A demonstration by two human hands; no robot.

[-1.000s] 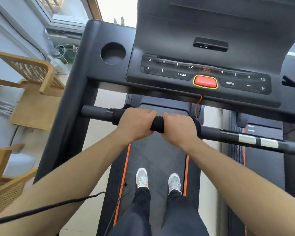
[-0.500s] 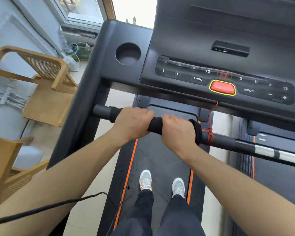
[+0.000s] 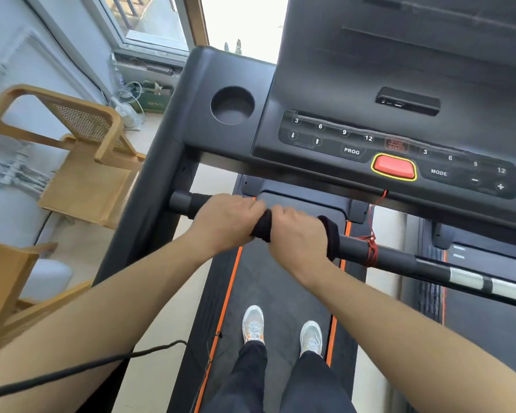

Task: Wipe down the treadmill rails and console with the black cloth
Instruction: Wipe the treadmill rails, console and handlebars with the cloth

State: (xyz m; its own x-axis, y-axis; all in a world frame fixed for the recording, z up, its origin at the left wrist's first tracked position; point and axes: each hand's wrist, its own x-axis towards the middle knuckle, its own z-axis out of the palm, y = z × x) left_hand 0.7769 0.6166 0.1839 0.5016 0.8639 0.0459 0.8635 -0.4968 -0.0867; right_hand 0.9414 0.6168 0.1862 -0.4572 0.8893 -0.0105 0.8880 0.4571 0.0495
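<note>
Head view is showing both hands working the front rail (image 3: pixel 370 251) of the treadmill, below the console (image 3: pixel 399 138). The left hand (image 3: pixel 227 225) is closing fully around the cloth (image 3: pixel 262 229), which is wrapping the rail; the right hand (image 3: pixel 295 236) is closing fully around the same cloth just beside it, knuckles nearly touching. Black fabric is showing between the hands and at the outer edge of each. The step in hand appears to be wiping the rail's left portion. To do it well, the person should be keeping the cloth wrapped right round the bar, squeezing evenly and sliding both hands together along its length, with a slight twist so the underside is also being cleaned. A red cord (image 3: pixel 370 248) is winding around the rail just right of the right hand; the cloth should be passing over it gently to avoid snagging. The grey sensor strips (image 3: pixel 486 283) farther right and the console appear to be awaiting their turn. The fingers are curling under the rail and are hidden, so contact on the underside cannot be confirmed. The rail's right end and the console's upper part are being cut off by the frame edge, and the left background is blurring.
</note>
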